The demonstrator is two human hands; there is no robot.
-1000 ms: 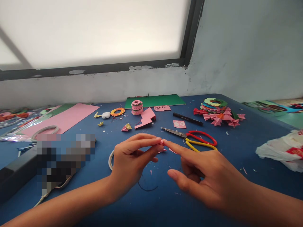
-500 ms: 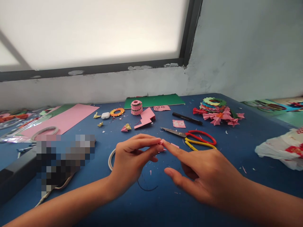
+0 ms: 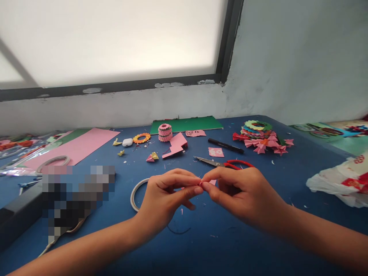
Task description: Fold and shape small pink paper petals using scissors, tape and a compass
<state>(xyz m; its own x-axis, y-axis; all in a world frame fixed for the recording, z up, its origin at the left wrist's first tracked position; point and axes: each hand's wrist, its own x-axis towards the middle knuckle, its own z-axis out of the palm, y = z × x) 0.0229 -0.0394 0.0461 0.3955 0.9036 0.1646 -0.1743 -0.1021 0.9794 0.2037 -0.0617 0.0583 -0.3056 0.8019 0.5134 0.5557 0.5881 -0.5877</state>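
Between the fingertips of both hands is a small piece of pink paper (image 3: pixel 200 184), mostly hidden by the fingers. My left hand (image 3: pixel 171 191) pinches it between thumb and fingers from the left. From the right, the thumb and index finger of my right hand (image 3: pixel 238 188) close on it too. Scissors (image 3: pixel 214 162) with red and yellow handles lie just behind my right hand, which covers part of them. A white ring of tape (image 3: pixel 134 194) lies partly behind my left hand. Pink paper scraps (image 3: pixel 212 182) show behind the fingertips.
Farther back are a black pen (image 3: pixel 225 146), a cut pink sheet (image 3: pixel 177 144), a stack of pink scalloped rings (image 3: pixel 165 133) and a green board (image 3: pixel 186 125). Colourful folded paper (image 3: pixel 260 138) sits at back right, a plastic bag (image 3: pixel 342 184) at right. A pixelated object (image 3: pixel 77 203) lies left.
My right thumb has come up to meet the index finger, closing on the pink paper. Both hands sit slightly lower in view, and the right hand now covers the yellow scissor handle.
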